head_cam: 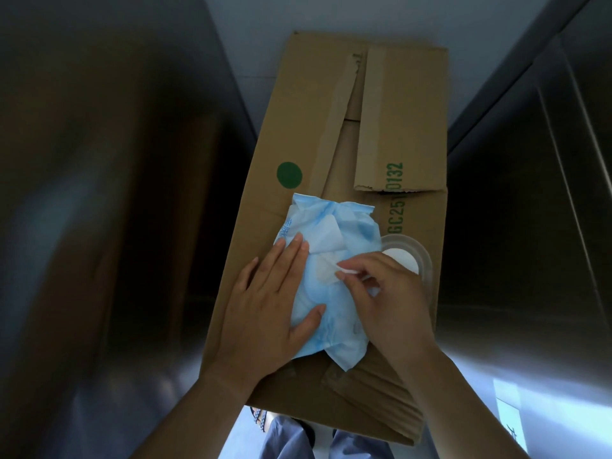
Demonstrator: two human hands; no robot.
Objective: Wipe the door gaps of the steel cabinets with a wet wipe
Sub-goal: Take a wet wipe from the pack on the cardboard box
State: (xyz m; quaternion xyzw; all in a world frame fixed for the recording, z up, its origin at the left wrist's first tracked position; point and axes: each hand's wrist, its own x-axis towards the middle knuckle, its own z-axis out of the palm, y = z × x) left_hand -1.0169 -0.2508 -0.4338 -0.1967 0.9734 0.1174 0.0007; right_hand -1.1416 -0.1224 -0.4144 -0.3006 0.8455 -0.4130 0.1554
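Note:
A blue and white pack of wet wipes (334, 226) lies on top of a cardboard box (334, 134). My left hand (268, 306) lies flat on the pack's left side, fingers straight, thumb across its lower part. My right hand (381, 293) pinches a white wipe (331, 271) at the pack's opening with thumb and forefinger. The pack's clear lid (420, 256) hangs open to the right, partly behind my right hand. Steel cabinet fronts stand on both sides, the left cabinet (99, 210) and the right cabinet (530, 210).
The box fills the narrow aisle between the cabinets. Its top flaps are taped, one torn flap lifted at the far right. Light grey floor (265, 24) shows beyond the box. My legs in blue trousers (291, 438) show below its near edge.

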